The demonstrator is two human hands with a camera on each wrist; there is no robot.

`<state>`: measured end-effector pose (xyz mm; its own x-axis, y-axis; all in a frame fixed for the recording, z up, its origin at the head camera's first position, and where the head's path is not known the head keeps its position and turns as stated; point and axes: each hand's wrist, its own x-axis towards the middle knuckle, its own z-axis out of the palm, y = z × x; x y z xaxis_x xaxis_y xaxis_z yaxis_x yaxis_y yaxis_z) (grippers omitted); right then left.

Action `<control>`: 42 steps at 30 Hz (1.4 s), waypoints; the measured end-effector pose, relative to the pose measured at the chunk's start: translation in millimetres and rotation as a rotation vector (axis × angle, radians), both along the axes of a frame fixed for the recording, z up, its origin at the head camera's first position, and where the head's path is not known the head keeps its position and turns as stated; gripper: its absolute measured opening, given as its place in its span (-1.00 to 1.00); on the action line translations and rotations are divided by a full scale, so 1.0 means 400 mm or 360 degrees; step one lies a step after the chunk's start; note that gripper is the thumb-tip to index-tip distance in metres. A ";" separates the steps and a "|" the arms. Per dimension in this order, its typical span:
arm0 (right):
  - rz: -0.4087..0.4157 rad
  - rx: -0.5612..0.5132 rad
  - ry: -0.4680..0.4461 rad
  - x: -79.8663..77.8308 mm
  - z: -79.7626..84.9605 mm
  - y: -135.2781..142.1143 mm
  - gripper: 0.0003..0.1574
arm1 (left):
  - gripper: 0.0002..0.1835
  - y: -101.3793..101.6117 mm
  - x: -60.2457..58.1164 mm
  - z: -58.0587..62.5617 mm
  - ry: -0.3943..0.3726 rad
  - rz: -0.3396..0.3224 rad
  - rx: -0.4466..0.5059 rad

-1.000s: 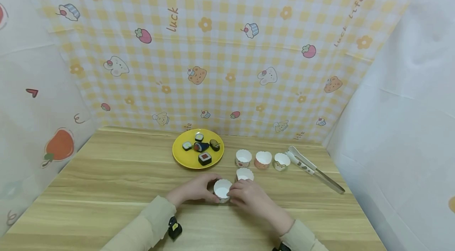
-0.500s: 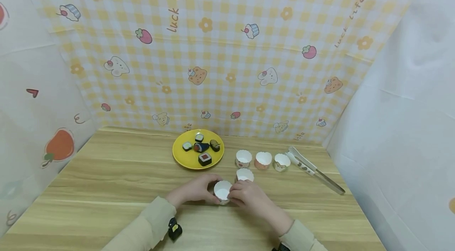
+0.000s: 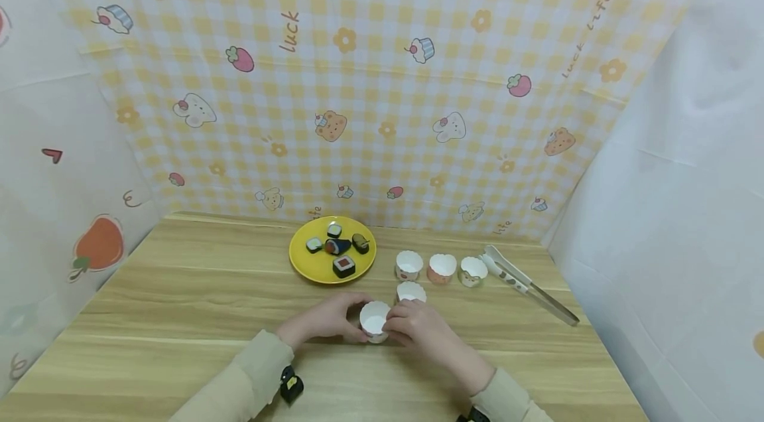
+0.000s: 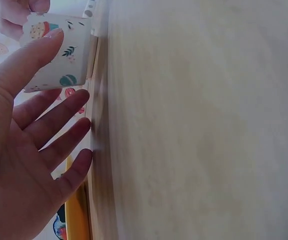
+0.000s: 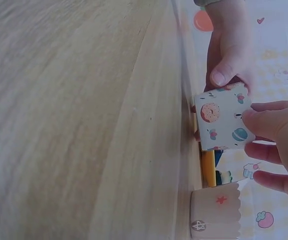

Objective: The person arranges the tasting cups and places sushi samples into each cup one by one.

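A white paper cupcake cup point(image 3: 374, 320) printed with donuts and sweets sits low over the wooden table point(image 3: 179, 316), held between both hands. My left hand point(image 3: 349, 326) pinches its left side; in the left wrist view the thumb point(image 4: 38, 55) lies on the cup point(image 4: 58, 55) while the other fingers spread out straight below it. My right hand point(image 3: 396, 324) pinches the right side, its fingertips point(image 5: 264, 122) on the cup point(image 5: 224, 120) wall. A second cup point(image 3: 411, 292) stands just behind the right hand, seen as a beige cup point(image 5: 216, 215) in the right wrist view.
A yellow plate point(image 3: 310, 263) with several toy sushi pieces lies behind the hands. Three more paper cups point(image 3: 442, 269) stand in a row to its right, with metal tongs point(image 3: 528, 284) beyond them. Cloth walls close in the back and both sides.
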<state>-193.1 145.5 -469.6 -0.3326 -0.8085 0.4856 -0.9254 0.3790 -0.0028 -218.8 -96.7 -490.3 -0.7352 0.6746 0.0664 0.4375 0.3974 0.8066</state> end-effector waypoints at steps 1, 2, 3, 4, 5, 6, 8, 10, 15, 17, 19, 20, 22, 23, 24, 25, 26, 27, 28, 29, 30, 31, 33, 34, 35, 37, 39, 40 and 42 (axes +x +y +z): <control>0.0004 -0.0005 0.0010 0.000 0.001 0.000 -0.85 | -0.37 -0.001 0.000 0.000 -0.0003 0.0002 -0.0002; 0.0007 -0.0009 0.0010 0.001 0.002 0.000 -0.84 | -0.37 -0.002 0.000 0.000 -0.0007 0.0003 -0.0003; 0.0008 -0.0011 0.0010 0.002 0.004 0.001 -0.84 | -0.37 -0.004 0.001 0.000 -0.0018 0.0003 0.0000; 0.0010 -0.0016 0.0015 0.002 0.006 0.001 -0.84 | -0.37 -0.005 0.001 0.000 -0.0023 0.0006 -0.0001; 0.0011 -0.0023 0.0021 0.003 0.008 0.002 -0.83 | -0.38 -0.006 0.002 0.001 -0.0030 0.0004 0.0003; 0.0012 -0.0031 0.0023 0.005 0.010 0.003 -0.83 | -0.39 -0.007 0.002 0.002 -0.0039 0.0001 0.0011; 0.0008 -0.0045 0.0032 0.007 0.016 0.005 -0.82 | -0.41 -0.010 0.004 0.005 -0.0043 -0.0002 0.0026; 0.0005 -0.0064 0.0044 0.009 0.022 0.009 -0.81 | -0.44 -0.013 0.004 0.007 -0.0035 0.0005 0.0036; 0.0017 -0.0099 0.0071 0.010 0.039 0.021 -0.79 | -0.55 -0.021 0.001 0.013 0.0033 0.0070 0.0021; 0.0013 -0.0106 0.0066 0.010 0.045 0.029 -0.79 | -0.58 -0.024 0.000 0.015 0.0052 0.0102 0.0022; -0.0003 -0.0115 0.0060 0.011 0.049 0.038 -0.78 | -0.61 -0.027 -0.001 0.016 0.0059 0.0136 0.0028; -0.0019 -0.0120 0.0059 0.011 0.052 0.043 -0.77 | -0.63 -0.028 -0.002 0.017 0.0060 0.0156 0.0032; -0.0050 -0.0134 0.0053 0.013 0.056 0.052 -0.75 | -0.65 -0.031 -0.002 0.019 0.0058 0.0207 0.0043; -0.0061 -0.0145 0.0053 0.013 0.059 0.056 -0.74 | -0.67 -0.033 -0.001 0.021 0.0056 0.0235 0.0052; -0.0070 -0.0153 0.0056 0.014 0.061 0.060 -0.73 | -0.69 -0.035 -0.001 0.022 0.0061 0.0267 0.0053; -0.0078 -0.0161 0.0057 0.014 0.063 0.064 -0.72 | -0.70 -0.037 -0.001 0.024 0.0062 0.0302 0.0049; -0.0086 -0.0170 0.0060 0.015 0.065 0.068 -0.71 | -0.71 -0.039 0.000 0.025 0.0064 0.0338 0.0045; -0.0090 -0.0176 0.0059 0.016 0.068 0.071 -0.71 | -0.72 -0.041 0.000 0.026 0.0055 0.0373 0.0047; -0.0093 -0.0182 0.0064 0.016 0.070 0.075 -0.71 | -0.73 -0.044 0.001 0.027 0.0040 0.0415 0.0046; -0.0097 -0.0187 0.0066 0.017 0.073 0.078 -0.71 | -0.74 -0.046 0.001 0.028 0.0033 0.0455 0.0049; -0.0103 -0.0186 0.0073 0.018 0.075 0.081 -0.71 | -0.75 -0.049 0.001 0.026 0.0022 0.0497 0.0045; -0.0107 -0.0189 0.0083 0.019 0.078 0.084 -0.71 | -0.77 -0.052 0.001 0.026 -0.0008 0.0543 0.0045; -0.0122 -0.0198 0.0087 0.021 0.083 0.091 -0.71 | -0.80 -0.058 0.001 0.024 -0.0061 0.0640 0.0070; -0.0130 -0.0204 0.0093 0.021 0.086 0.095 -0.71 | -0.81 -0.061 0.001 0.024 -0.0075 0.0690 0.0079; -0.0140 -0.0212 0.0093 0.021 0.089 0.099 -0.71 | -0.82 -0.064 -0.001 0.023 -0.0087 0.0740 0.0084; -0.0157 -0.0233 0.0093 0.021 0.096 0.106 -0.71 | -0.84 -0.072 -0.004 0.023 -0.0119 0.0848 0.0094; -0.0172 -0.0246 0.0088 0.021 0.101 0.113 -0.72 | -0.84 -0.080 -0.008 0.026 -0.0116 0.0951 0.0081; -0.0172 -0.0253 0.0089 0.020 0.104 0.116 -0.72 | -0.84 -0.085 -0.011 0.028 -0.0121 0.0998 0.0070; -0.0169 -0.0271 0.0094 0.020 0.108 0.123 -0.70 | -0.83 -0.093 -0.013 0.034 -0.0132 0.1070 0.0049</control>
<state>-184.9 194.5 -426.4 -0.3787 -0.6751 0.6331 -0.8807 0.4732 -0.0221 -224.0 -134.0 -476.8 -0.9977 0.0678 0.0035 0.0395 0.5377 0.8422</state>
